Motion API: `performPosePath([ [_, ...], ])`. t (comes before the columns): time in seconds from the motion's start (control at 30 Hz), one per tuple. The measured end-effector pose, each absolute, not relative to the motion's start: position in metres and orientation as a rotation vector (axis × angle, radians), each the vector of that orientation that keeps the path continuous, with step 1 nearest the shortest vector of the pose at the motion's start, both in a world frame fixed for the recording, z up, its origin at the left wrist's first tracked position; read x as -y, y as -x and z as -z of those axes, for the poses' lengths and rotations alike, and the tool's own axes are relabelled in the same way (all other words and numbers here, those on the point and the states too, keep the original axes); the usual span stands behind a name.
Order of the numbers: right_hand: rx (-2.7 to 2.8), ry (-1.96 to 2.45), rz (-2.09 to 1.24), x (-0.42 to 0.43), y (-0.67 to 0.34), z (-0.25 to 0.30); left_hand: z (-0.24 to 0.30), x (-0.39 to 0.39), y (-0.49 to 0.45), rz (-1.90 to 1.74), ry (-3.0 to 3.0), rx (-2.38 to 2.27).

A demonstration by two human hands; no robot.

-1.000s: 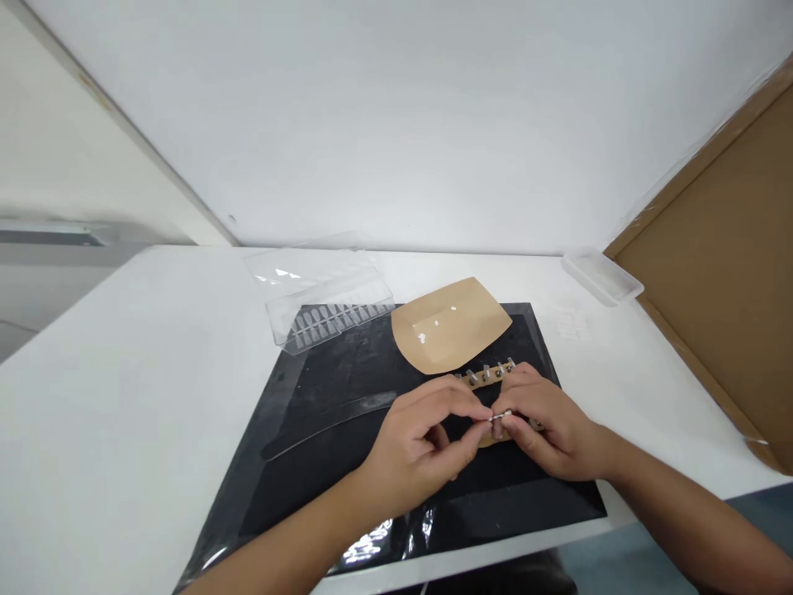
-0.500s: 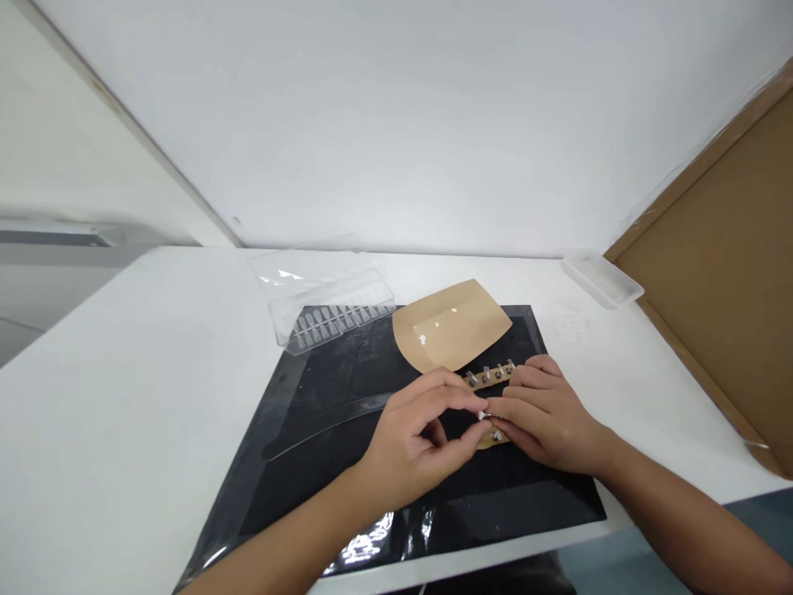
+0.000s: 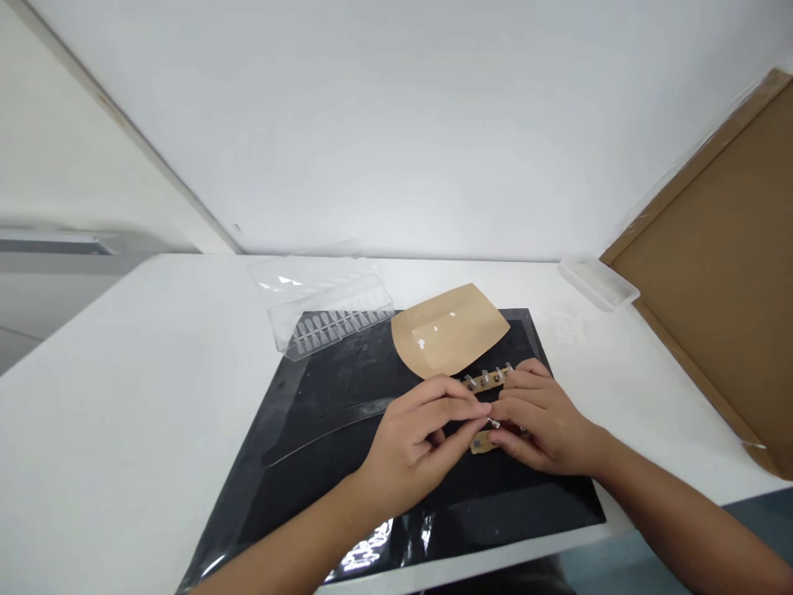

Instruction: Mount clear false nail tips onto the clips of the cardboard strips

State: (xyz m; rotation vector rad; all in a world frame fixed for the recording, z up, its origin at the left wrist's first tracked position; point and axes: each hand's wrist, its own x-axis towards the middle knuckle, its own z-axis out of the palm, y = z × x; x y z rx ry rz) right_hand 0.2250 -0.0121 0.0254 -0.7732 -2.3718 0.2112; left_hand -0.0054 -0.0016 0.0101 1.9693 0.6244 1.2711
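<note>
My left hand [image 3: 415, 446] and my right hand [image 3: 545, 421] meet above a black mat [image 3: 322, 388], their fingertips pinching a small metal clip [image 3: 492, 423] between them. Under my fingers lies a tan strip [image 3: 486, 380] with several metal clips standing along it; my right hand hides part of it. Its lower end shows below the fingertips. Just beyond lies a curved tan card [image 3: 447, 330] with white flecks, apart from both hands.
A clear tray of white nail tips [image 3: 331, 326] sits at the mat's far edge, with a clear lid [image 3: 310, 277] behind it. A clear curved strip [image 3: 328, 434] lies on the mat. A white plastic tray [image 3: 598, 283] and a cardboard sheet [image 3: 700, 248] stand on the white table [image 3: 124, 397] at the far right.
Both hands stay together around the small clip, with only slight finger shifts. The view has tilted a little, and the white bit seen at the fingertips earlier no longer shows.
</note>
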Motion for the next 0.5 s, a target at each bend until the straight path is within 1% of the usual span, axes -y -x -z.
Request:
performPosePath([
  [0.1,2.344,0.761,-0.255,0.012,-0.2244,-0.0245,-0.0093,0.001,0.0058,-1.289,-1.975,-0.612],
  [0.23,2.331,0.751,-0.217,0.012,-0.2239,-0.0241,-0.0124,0.0008,0.005,-1.317,-1.974,-0.601],
  [0.5,2.404,0.797,0.034,0.0116,-0.2249,-0.0274,-0.0164,0.0026,0.0021,-1.35,-1.962,-0.645],
])
